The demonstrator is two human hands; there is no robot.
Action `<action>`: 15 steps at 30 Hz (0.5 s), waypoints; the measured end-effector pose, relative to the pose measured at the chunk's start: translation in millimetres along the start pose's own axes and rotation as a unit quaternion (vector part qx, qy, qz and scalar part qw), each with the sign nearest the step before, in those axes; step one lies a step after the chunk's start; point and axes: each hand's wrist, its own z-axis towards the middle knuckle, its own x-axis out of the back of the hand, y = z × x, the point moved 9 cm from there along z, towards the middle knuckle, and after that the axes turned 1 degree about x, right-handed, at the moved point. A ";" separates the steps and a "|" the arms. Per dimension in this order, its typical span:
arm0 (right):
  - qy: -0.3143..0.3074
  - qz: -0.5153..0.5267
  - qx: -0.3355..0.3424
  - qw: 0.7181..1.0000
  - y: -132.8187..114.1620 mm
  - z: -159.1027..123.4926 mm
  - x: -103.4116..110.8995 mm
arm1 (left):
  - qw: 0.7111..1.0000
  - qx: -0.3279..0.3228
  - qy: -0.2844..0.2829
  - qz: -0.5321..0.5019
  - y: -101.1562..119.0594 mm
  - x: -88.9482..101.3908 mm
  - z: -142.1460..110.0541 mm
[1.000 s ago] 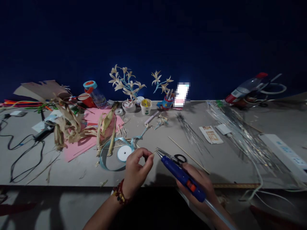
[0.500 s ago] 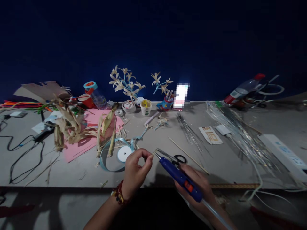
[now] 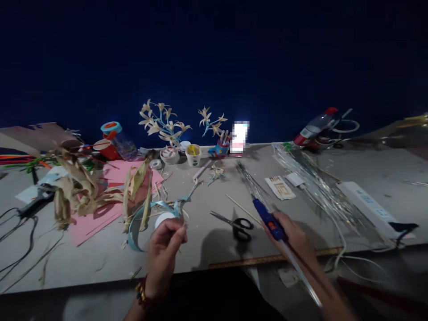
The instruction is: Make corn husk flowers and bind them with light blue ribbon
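My left hand (image 3: 163,252) is closed in a pinch, thumb against forefinger, in front of the ribbon spool (image 3: 163,219). Whatever sits at its fingertips is too small to name. A blue glue gun (image 3: 269,218) is gripped in my right hand (image 3: 294,236), nozzle pointing up and away to the left, with a clear glue stick (image 3: 302,274) running out of its back end. Between the hands, black-handled scissors (image 3: 234,221) lie on the table. Light blue ribbon (image 3: 135,227) loops around the spool. A thin stick (image 3: 242,207) lies beyond the scissors.
Dried corn husks (image 3: 80,191) lie over pink paper (image 3: 96,227) at left. Husk flowers (image 3: 163,120) stand at the back near a white cup (image 3: 193,156) and a lit phone (image 3: 240,137). On the right are wire bundles (image 3: 310,191), a power strip (image 3: 368,207) and a bottle (image 3: 312,127).
My hands have moved apart: the glue gun has gone right, away from my left fingertips, and my left hand has drawn left. The scissors are now uncovered. The whole view has shifted slightly.
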 end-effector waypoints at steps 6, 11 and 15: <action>-0.008 -0.075 -0.055 0.996 83.1 6.9 21.0 | 0.993 -0.027 0.108 -0.033 10.7 39.4 7.9; -0.034 -0.103 -0.062 0.992 123.7 12.4 21.8 | 0.995 -0.032 0.095 -0.031 14.5 32.2 5.5; -0.056 -0.112 -0.084 0.989 142.5 14.4 17.0 | 0.996 -0.021 0.082 0.004 4.6 23.8 4.4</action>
